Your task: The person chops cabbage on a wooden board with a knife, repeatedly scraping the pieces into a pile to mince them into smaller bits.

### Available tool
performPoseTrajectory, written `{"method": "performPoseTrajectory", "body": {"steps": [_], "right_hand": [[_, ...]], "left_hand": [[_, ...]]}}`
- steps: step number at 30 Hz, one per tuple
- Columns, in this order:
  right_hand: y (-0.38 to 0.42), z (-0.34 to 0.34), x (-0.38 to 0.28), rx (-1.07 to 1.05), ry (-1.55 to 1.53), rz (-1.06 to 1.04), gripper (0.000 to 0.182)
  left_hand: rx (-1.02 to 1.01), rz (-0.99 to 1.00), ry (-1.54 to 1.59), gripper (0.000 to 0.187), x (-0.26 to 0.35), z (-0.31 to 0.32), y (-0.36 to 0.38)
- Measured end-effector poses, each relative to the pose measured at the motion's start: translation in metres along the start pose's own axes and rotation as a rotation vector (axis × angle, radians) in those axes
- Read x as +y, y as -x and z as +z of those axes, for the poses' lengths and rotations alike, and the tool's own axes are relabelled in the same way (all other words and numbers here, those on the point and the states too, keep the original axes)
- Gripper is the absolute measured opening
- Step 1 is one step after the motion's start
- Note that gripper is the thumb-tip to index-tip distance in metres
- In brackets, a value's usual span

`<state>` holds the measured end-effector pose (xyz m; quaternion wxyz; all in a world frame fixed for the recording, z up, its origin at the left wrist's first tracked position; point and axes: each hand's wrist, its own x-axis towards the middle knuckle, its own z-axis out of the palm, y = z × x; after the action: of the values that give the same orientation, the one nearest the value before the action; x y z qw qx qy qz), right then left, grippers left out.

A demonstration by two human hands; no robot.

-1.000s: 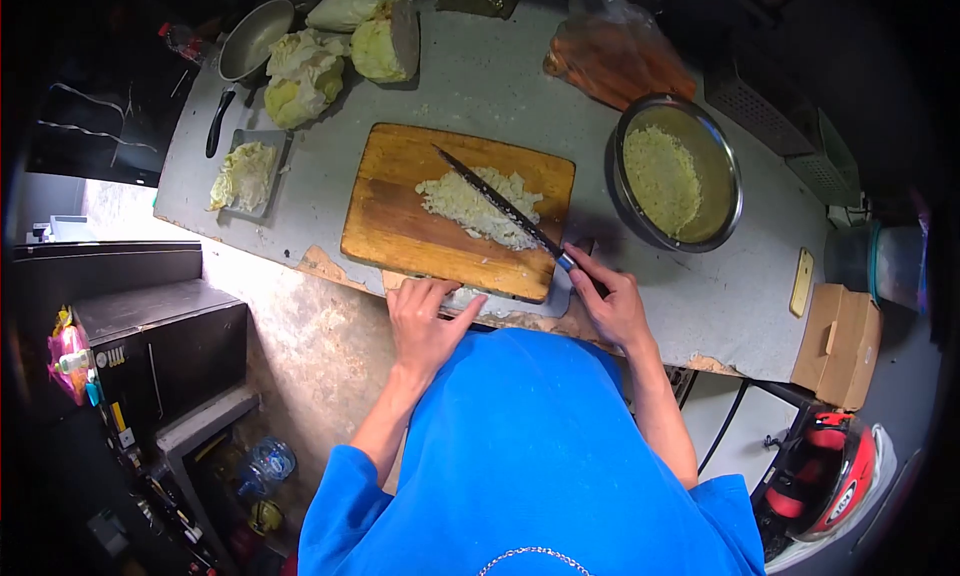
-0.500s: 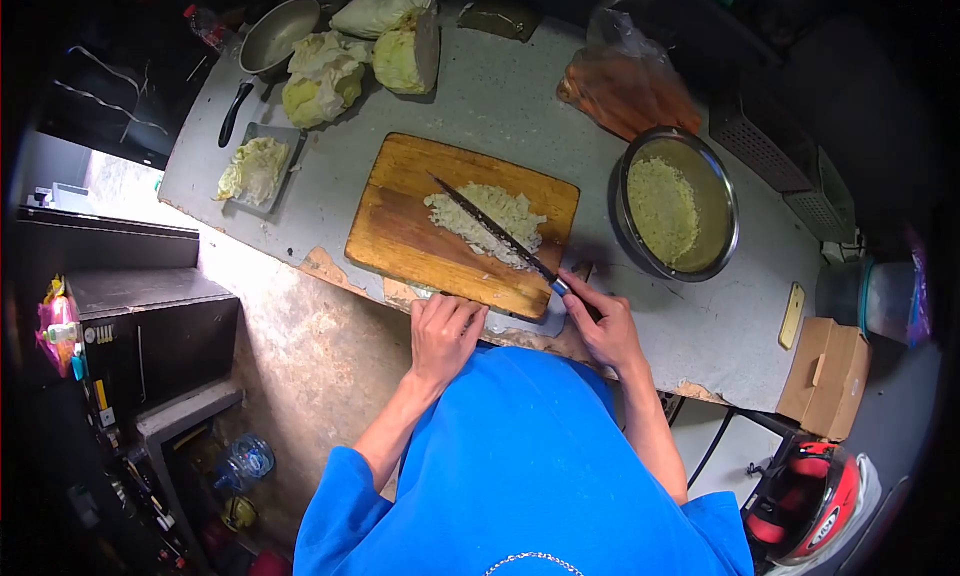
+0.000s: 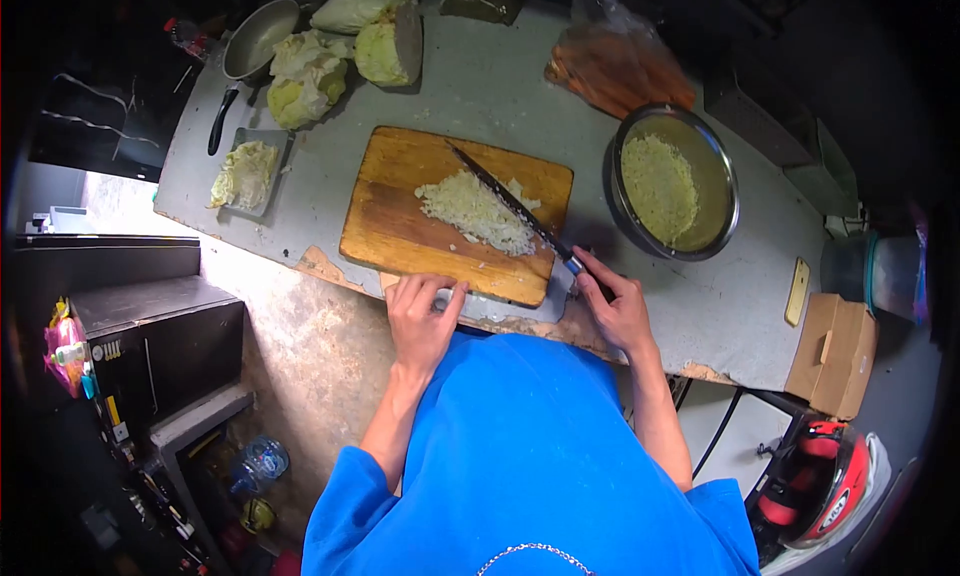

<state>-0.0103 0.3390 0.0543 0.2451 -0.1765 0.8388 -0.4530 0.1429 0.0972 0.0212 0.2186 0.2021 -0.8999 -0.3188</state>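
Gripping a knife (image 3: 515,207) over chopped cabbage (image 3: 458,211), the right hand (image 3: 618,311) slants inward, the left hand (image 3: 422,321) loosely open at the cutting board (image 3: 385,208)'s edge.

Single head-worn cam, super wide, pointing steeply down over the wearer's bright blue cloth shirt (image 3: 520,446) and forward across a grey chipped-edged worktop (image 3: 695,316), close enough that the rectangular brown wooden board (image 3: 385,211) sits just above mid-frame.

It's matt, scuffed wood on the board (image 3: 385,216), dark metal along the knife (image 3: 515,207), gleaming metal bowl (image 3: 714,166), crinkled clear plastic bag (image 3: 610,21), soft-looking cloth shirt (image 3: 530,446)!
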Motion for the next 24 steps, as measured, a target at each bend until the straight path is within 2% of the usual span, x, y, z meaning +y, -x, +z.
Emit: {"method": "performPoseTrajectory", "body": {"steps": [6,11,14,19,23,24], "right_hand": [[-0.002,0.007,0.001,-0.011,0.006,-0.067,0.039],[-0.004,0.002,-0.004,-0.049,0.029,-0.024,0.039],[-0.005,0.003,0.000,-0.008,-0.007,-0.099,0.039],[-0.003,0.005,-0.003,-0.023,0.011,-0.077,0.039],[-0.004,0.004,-0.001,-0.037,0.035,-0.076,0.039],[-0.004,0.003,-0.001,-0.036,0.037,-0.080,0.039]], "left_hand": [[-0.008,0.112,-0.035,0.019,0.005,0.020,0.021],[-0.049,0.126,-0.079,0.020,0.000,0.023,0.022],[-0.059,0.143,-0.118,0.017,0.001,0.022,0.022],[-0.126,0.113,-0.081,0.011,0.006,0.024,0.021],[-0.090,0.135,-0.015,0.008,0.010,0.018,0.009],[-0.023,0.130,-0.007,0.009,0.008,0.016,-0.001]]}}
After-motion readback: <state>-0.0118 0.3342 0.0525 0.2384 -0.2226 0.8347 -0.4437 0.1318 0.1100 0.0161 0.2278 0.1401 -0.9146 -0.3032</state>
